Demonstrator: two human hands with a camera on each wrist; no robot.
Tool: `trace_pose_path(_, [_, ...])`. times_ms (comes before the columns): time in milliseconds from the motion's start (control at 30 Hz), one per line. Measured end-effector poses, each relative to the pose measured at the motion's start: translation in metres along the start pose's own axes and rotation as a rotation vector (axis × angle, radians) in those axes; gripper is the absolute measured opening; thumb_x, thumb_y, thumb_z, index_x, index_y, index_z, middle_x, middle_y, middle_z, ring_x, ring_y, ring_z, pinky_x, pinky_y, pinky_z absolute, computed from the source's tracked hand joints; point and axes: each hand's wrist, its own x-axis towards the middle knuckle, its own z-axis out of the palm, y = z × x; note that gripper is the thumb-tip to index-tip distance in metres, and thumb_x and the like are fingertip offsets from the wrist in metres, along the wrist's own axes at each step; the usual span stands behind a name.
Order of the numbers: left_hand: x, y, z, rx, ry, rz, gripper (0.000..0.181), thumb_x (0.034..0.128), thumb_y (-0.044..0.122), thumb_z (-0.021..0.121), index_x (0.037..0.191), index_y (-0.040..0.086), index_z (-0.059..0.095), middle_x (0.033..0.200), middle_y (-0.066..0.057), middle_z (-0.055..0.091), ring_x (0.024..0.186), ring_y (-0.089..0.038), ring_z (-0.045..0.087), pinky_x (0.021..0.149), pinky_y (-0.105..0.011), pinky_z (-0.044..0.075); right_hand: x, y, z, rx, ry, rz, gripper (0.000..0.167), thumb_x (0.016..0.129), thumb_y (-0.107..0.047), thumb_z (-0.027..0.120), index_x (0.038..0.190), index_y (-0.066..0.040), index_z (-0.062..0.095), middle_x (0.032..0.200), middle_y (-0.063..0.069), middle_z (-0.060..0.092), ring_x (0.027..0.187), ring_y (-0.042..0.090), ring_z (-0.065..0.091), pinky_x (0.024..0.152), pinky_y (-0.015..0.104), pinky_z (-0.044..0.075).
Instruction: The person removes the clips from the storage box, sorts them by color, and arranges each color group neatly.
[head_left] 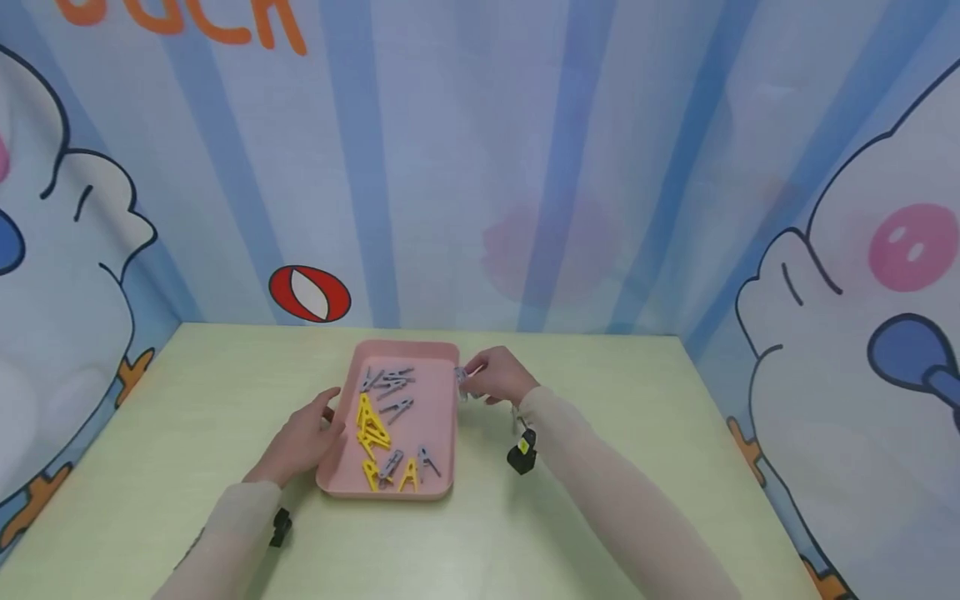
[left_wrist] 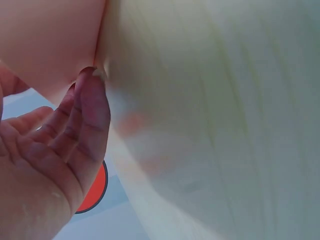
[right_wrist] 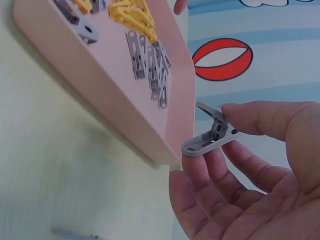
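Observation:
My right hand (head_left: 504, 375) pinches a grey clothespin (right_wrist: 212, 136) between thumb and fingers, just outside the right rim of the pink tray (head_left: 455, 417). In the right wrist view the clothespin's two arms and its spring show clearly. Against the tray's left side rests my left hand (head_left: 303, 437), its fingers gently bent. The left wrist view shows its fingertips (left_wrist: 95, 95) touching the tray's outer wall. Yellow clothespins (head_left: 372, 427) lie in a loose pile at the tray's left middle, with grey clothespins (head_left: 390, 382) above them. Near the front lie more yellow and grey ones.
The tray stands on a pale yellow-green table (head_left: 600, 383). A patterned curtain (head_left: 465, 167) rises behind the table and along both sides. Part of a grey item (right_wrist: 75, 234) lies on the table at the bottom of the right wrist view.

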Motion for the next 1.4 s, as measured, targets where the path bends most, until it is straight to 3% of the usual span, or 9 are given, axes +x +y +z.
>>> trace_pose_path(300, [-0.004,0.0,-0.003,-0.013,-0.001,-0.022,0.054,0.1042,0.017,0.045,0.154,0.003,0.03,0.126,-0.021,0.054,0.096,-0.028,0.057,0.078,-0.042,0.051,-0.007,0.018,-0.021,-0.031,0.063,0.073,0.03,0.089,-0.014,0.071,0.115,0.0,0.068,0.101,0.01,0.067,0.085,0.022,0.066,0.076,0.04,0.058])
trace_pose_path(567, [0.002,-0.001,-0.008,-0.034,0.005,-0.018,0.053,0.1041,0.016,0.043,0.154,0.004,0.03,0.125,-0.021,0.053,0.096,-0.028,0.056,0.076,-0.039,0.051,-0.011,0.043,-0.038,-0.054,0.127,0.137,0.034,0.088,-0.015,0.072,0.118,0.001,0.066,0.099,0.009,0.066,0.084,0.022,0.064,0.075,0.04,0.057])
trace_pose_path(733, [0.0,0.003,-0.007,-0.11,-0.014,-0.037,0.054,0.1027,0.014,0.041,0.154,0.003,0.029,0.13,-0.022,0.051,0.103,-0.031,0.055,0.082,-0.043,0.051,-0.012,0.062,-0.044,-0.09,0.142,0.189,0.024,0.089,-0.014,0.07,0.108,0.0,0.069,0.086,0.009,0.065,0.075,0.022,0.059,0.07,0.042,0.055])
trace_pose_path(867, [-0.003,0.004,-0.007,-0.153,-0.035,-0.05,0.055,0.1008,0.012,0.041,0.154,0.003,0.028,0.134,-0.024,0.048,0.105,-0.032,0.055,0.084,-0.044,0.051,-0.013,0.072,-0.049,-0.129,0.158,0.21,0.018,0.088,-0.012,0.07,0.101,0.001,0.071,0.079,0.008,0.064,0.069,0.02,0.057,0.062,0.036,0.053])
trace_pose_path(1033, [-0.003,0.004,-0.007,-0.182,-0.061,-0.047,0.058,0.0987,0.011,0.041,0.155,0.002,0.027,0.136,-0.025,0.046,0.102,-0.031,0.057,0.079,-0.04,0.053,-0.012,0.085,-0.052,-0.152,0.175,0.231,0.01,0.086,-0.008,0.07,0.082,0.001,0.069,0.061,0.003,0.053,0.052,0.013,0.042,0.045,0.026,0.039])
trace_pose_path(1200, [0.0,0.003,-0.006,-0.241,-0.097,-0.073,0.06,0.0985,0.01,0.043,0.156,0.003,0.025,0.139,-0.026,0.043,0.099,-0.03,0.059,0.072,-0.035,0.056,-0.012,0.098,-0.053,-0.192,0.216,0.233,0.022,0.083,-0.007,0.068,0.064,-0.007,0.058,0.054,0.0,0.045,0.044,0.011,0.033,0.038,0.024,0.029])
trace_pose_path(1333, [0.001,0.003,-0.008,-0.27,-0.129,-0.087,0.062,0.0989,0.01,0.045,0.157,0.004,0.023,0.143,-0.028,0.039,0.098,-0.029,0.061,0.07,-0.035,0.058,-0.014,0.104,-0.054,-0.236,0.223,0.233,0.039,0.084,-0.009,0.065,0.052,-0.014,0.043,0.048,-0.003,0.035,0.041,0.013,0.029,0.038,0.027,0.027])
trace_pose_path(1400, [0.0,0.004,-0.009,-0.273,-0.135,-0.084,0.063,0.0992,0.01,0.047,0.157,0.004,0.023,0.143,-0.028,0.039,0.097,-0.029,0.062,0.069,-0.035,0.058,-0.015,0.107,-0.054,-0.248,0.218,0.233,0.04,0.085,-0.01,0.065,0.051,-0.014,0.044,0.047,-0.003,0.036,0.041,0.013,0.031,0.039,0.027,0.029])
